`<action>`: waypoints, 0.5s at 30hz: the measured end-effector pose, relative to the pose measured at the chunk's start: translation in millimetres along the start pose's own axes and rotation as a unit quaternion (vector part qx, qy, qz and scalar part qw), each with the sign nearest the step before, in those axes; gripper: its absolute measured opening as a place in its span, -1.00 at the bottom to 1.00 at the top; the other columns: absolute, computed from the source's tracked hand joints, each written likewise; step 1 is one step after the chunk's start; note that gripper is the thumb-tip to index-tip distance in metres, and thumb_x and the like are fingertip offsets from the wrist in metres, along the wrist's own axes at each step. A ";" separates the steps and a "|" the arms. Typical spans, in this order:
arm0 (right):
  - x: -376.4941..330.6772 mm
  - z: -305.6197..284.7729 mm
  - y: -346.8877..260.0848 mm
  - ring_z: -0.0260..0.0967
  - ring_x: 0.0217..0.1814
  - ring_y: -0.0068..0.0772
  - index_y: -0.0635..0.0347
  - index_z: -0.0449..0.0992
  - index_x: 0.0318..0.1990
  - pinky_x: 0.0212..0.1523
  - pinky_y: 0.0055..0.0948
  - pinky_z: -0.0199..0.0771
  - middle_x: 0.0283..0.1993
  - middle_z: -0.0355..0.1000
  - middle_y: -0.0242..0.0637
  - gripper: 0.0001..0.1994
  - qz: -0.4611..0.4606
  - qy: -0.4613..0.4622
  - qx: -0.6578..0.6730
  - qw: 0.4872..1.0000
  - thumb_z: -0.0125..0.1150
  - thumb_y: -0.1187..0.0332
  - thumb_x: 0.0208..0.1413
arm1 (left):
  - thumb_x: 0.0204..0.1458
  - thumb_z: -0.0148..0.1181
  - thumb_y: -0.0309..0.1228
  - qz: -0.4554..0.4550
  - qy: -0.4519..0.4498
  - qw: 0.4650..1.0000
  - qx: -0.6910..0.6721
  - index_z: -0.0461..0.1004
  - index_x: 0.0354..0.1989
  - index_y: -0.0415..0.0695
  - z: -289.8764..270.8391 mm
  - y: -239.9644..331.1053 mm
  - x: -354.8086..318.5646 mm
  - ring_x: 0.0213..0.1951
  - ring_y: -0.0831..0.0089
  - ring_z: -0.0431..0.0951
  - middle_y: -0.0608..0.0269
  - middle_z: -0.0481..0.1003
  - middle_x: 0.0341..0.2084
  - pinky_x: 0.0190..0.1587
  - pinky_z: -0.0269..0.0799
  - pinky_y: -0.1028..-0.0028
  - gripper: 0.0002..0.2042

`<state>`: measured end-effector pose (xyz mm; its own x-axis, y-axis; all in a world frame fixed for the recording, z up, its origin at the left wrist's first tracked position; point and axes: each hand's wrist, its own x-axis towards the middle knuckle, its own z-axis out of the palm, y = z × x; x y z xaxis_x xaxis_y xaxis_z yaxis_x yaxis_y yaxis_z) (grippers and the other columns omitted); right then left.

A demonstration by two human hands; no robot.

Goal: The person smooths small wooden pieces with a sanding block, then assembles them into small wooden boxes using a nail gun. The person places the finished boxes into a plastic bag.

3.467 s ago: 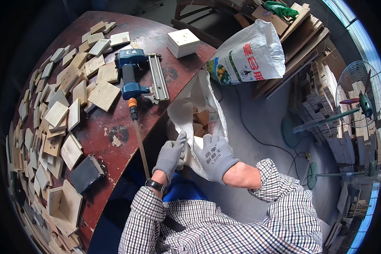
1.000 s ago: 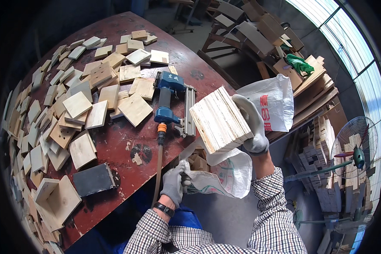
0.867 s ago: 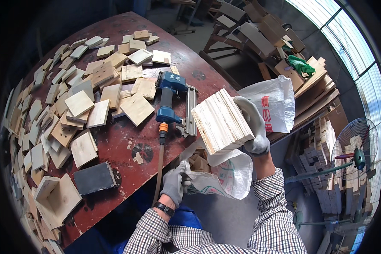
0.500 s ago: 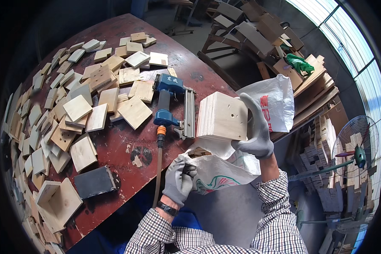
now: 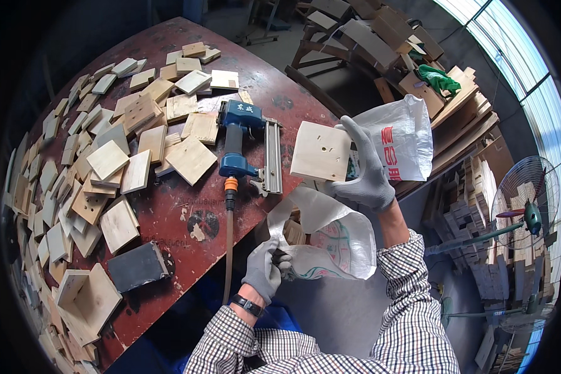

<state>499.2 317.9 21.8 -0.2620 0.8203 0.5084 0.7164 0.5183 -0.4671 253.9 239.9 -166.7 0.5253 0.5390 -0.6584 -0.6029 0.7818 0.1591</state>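
My right hand (image 5: 368, 174), in a grey glove, is closed on the right part of a stack of square wooden boards (image 5: 321, 151), thumb at the near edge and fingers at the far one. The top board is pale with a small dark hole; the layered sides hardly show. My left hand (image 5: 265, 269), also gloved, pinches the rim of a white woven bag (image 5: 349, 249). Its mouth gapes below the stack, and some wood pieces (image 5: 295, 233) show inside. A blue nail gun (image 5: 238, 140) lies on the red table (image 5: 196, 187), left of the stack.
Many loose wooden pieces (image 5: 109, 159) cover the table's left side. A dark block (image 5: 137, 268) lies near its front edge. The nail gun's hose (image 5: 228, 255) runs toward me. Another white bag (image 5: 408, 140) is beyond my right hand. A fan (image 5: 530, 218) and wood piles stand to the right.
The stack has turned so its top face shows more and its layered side less. The bag's mouth has opened wider. My right hand has shifted slightly left and away from me.
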 end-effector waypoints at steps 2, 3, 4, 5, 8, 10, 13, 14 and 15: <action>1.9 2.2 4.2 0.29 0.44 -0.02 0.21 0.14 0.58 0.51 -0.12 0.26 0.39 0.30 -0.02 0.14 0.046 -0.001 0.012 0.999 0.60 0.30 -0.28 | 0.36 0.14 -0.32 0.006 0.013 1.000 0.007 0.46 -0.23 -0.07 4.4 3.2 -6.9 -0.54 0.39 0.50 0.23 0.48 -0.50 -0.49 0.41 0.47 -0.87; 2.8 3.8 6.9 0.30 0.44 -0.02 0.21 0.14 0.58 0.50 -0.13 0.27 0.40 0.30 -0.01 0.13 0.069 -0.002 0.018 0.997 0.60 0.28 -0.27 | 0.36 0.16 -0.34 0.008 0.019 1.000 0.010 0.47 -0.23 -0.07 5.6 4.1 -9.7 -0.54 0.43 0.52 0.26 0.50 -0.50 -0.51 0.42 0.50 -0.88; 4.0 6.6 11.0 0.30 0.44 -0.03 0.23 0.14 0.57 0.48 -0.16 0.29 0.39 0.30 -0.01 0.14 0.069 0.008 0.028 0.997 0.61 0.22 -0.26 | 0.36 0.16 -0.32 0.010 0.021 1.000 0.018 0.47 -0.22 -0.08 4.6 3.6 -9.4 -0.52 0.40 0.51 0.23 0.49 -0.48 -0.48 0.42 0.47 -0.87; 4.8 5.4 12.0 0.29 0.45 -0.06 0.24 0.14 0.57 0.49 -0.17 0.27 0.38 0.31 -0.03 0.14 0.074 0.006 0.018 0.997 0.62 0.22 -0.26 | 0.35 0.16 -0.30 0.011 0.023 0.999 0.026 0.47 -0.21 -0.09 2.7 2.7 -8.0 -0.51 0.37 0.51 0.20 0.48 -0.46 -0.46 0.43 0.44 -0.85; 6.3 4.5 14.0 0.27 0.47 -0.12 0.24 0.14 0.58 0.52 -0.20 0.23 0.38 0.32 -0.08 0.16 0.085 0.003 0.008 0.996 0.65 0.23 -0.27 | 0.34 0.17 -0.27 0.011 0.009 1.000 0.027 0.47 -0.19 -0.10 -5.4 1.3 -3.5 -0.47 0.34 0.51 0.17 0.48 -0.43 -0.44 0.43 0.42 -0.83; 7.4 5.1 15.1 0.27 0.48 -0.11 0.23 0.14 0.58 0.52 -0.20 0.23 0.38 0.32 -0.08 0.17 0.089 0.007 0.023 0.996 0.66 0.22 -0.27 | 0.34 0.18 -0.27 0.013 0.002 1.000 0.023 0.47 -0.19 -0.10 -8.4 1.3 -3.2 -0.45 0.34 0.52 0.17 0.48 -0.42 -0.44 0.43 0.43 -0.83; 10.5 5.9 17.1 0.27 0.49 -0.11 0.23 0.15 0.58 0.54 -0.19 0.23 0.40 0.33 -0.08 0.17 0.085 -0.004 0.002 0.996 0.68 0.20 -0.27 | 0.34 0.19 -0.27 0.019 0.010 1.000 0.023 0.47 -0.18 -0.10 -6.5 1.6 -6.6 -0.44 0.33 0.52 0.17 0.48 -0.41 -0.43 0.44 0.42 -0.84; 11.5 6.5 19.2 0.29 0.46 -0.10 0.24 0.15 0.58 0.51 -0.19 0.26 0.38 0.32 -0.07 0.17 0.083 -0.001 0.003 0.997 0.67 0.18 -0.27 | 0.34 0.18 -0.28 0.019 0.015 0.999 0.025 0.47 -0.18 -0.10 -5.0 1.3 -8.1 -0.44 0.33 0.52 0.18 0.47 -0.40 -0.43 0.45 0.42 -0.84; 12.2 7.8 22.5 0.30 0.43 -0.09 0.25 0.15 0.57 0.48 -0.20 0.29 0.37 0.32 -0.05 0.17 0.082 0.001 0.004 0.997 0.66 0.15 -0.27 | 0.34 0.18 -0.28 0.020 0.021 0.999 0.027 0.47 -0.18 -0.10 -4.4 0.9 -8.9 -0.44 0.33 0.52 0.18 0.47 -0.40 -0.43 0.45 0.42 -0.84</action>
<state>507.0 341.5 11.8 -0.1411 0.8934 0.4266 0.7438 0.3800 -0.5499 246.1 234.4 -163.9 0.4763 0.5570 -0.6804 -0.5882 0.7770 0.2244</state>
